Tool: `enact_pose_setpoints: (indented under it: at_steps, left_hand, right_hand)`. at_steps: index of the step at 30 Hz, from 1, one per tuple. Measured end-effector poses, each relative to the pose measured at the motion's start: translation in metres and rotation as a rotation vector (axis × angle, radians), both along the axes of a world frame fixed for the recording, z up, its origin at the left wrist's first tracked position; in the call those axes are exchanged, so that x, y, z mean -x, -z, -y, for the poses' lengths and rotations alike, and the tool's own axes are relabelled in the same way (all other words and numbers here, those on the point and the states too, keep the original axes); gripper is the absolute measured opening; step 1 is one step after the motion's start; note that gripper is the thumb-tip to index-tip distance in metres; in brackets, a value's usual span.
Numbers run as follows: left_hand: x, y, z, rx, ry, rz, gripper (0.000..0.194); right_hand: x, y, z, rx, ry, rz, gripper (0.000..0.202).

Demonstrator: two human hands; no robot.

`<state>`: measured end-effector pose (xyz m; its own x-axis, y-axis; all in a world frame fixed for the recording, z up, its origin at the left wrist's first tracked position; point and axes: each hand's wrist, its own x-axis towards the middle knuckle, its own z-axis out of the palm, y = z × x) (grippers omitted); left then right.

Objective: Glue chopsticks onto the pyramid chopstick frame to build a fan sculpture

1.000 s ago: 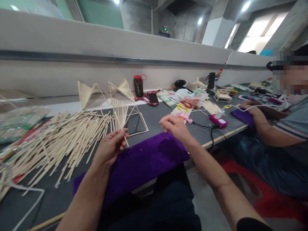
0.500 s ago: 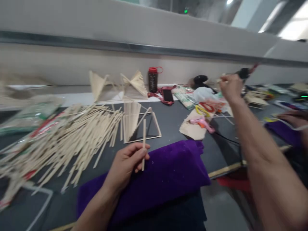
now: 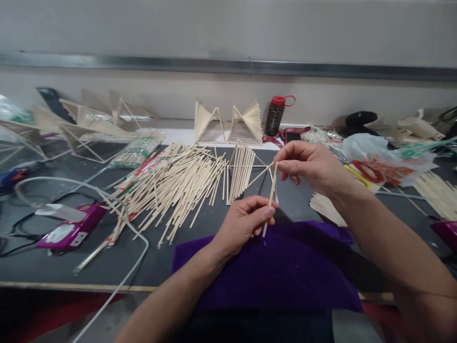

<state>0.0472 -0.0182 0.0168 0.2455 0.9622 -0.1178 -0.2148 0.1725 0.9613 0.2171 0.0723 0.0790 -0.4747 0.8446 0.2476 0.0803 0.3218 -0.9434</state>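
My left hand [image 3: 248, 219] pinches a thin wooden stick [image 3: 272, 190] near its lower end, above a purple cloth [image 3: 285, 271]. At the stick's upper end, the thumb and fingers of my right hand [image 3: 303, 164] are closed on it. Behind my hands stands a stick structure [image 3: 241, 174] with a fan of slats, partly hidden by my right hand. A large pile of loose sticks [image 3: 193, 181] lies to the left of it. Two twisted stick models [image 3: 207, 119] stand farther back by the wall.
A dark bottle with a red cap [image 3: 274, 116] stands at the back. Plastic bags [image 3: 367, 150] and red-handled scissors [image 3: 367, 171] lie right. A magenta power strip [image 3: 71, 228] and a white cable [image 3: 137, 267] are at the left. More stick models [image 3: 85, 124] sit back left.
The view has turned left. My right hand has come from the far right down to the stick's upper end. My left hand still holds the stick.
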Motion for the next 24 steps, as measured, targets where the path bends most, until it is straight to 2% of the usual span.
enact_pose_setpoints:
  at_steps: [3, 7, 10, 13, 16, 20, 24]
  left_hand:
    - [0.003, 0.0, -0.003, -0.011, 0.002, 0.038, 0.016]
    - [0.013, 0.008, -0.005, 0.033, -0.019, 0.101, 0.016]
    - [0.02, 0.02, -0.005, 0.147, -0.049, 0.164, 0.016]
    - [0.024, 0.03, -0.006, 0.311, -0.07, 0.262, 0.016]
    - [0.025, 0.033, -0.008, 0.414, -0.108, 0.359, 0.018]
    - [0.02, 0.031, -0.014, 0.499, -0.152, 0.482, 0.023]
    - [0.013, 0.029, -0.022, 0.557, -0.148, 0.599, 0.037]
  right_hand:
    - [0.0, -0.006, -0.012, 0.029, -0.014, -0.06, 0.016]
    - [-0.005, -0.012, -0.049, 0.015, 0.115, -0.197, 0.013]
    - [-0.004, -0.007, -0.083, 0.11, 0.201, -0.274, 0.012]
    - [0.002, 0.005, -0.106, 0.264, 0.239, -0.281, 0.012]
    - [0.009, 0.019, -0.115, 0.344, 0.241, -0.281, 0.009]
    - [0.015, 0.03, -0.116, 0.358, 0.246, -0.257, 0.008]
    - [0.021, 0.039, -0.113, 0.367, 0.265, -0.219, 0.014]
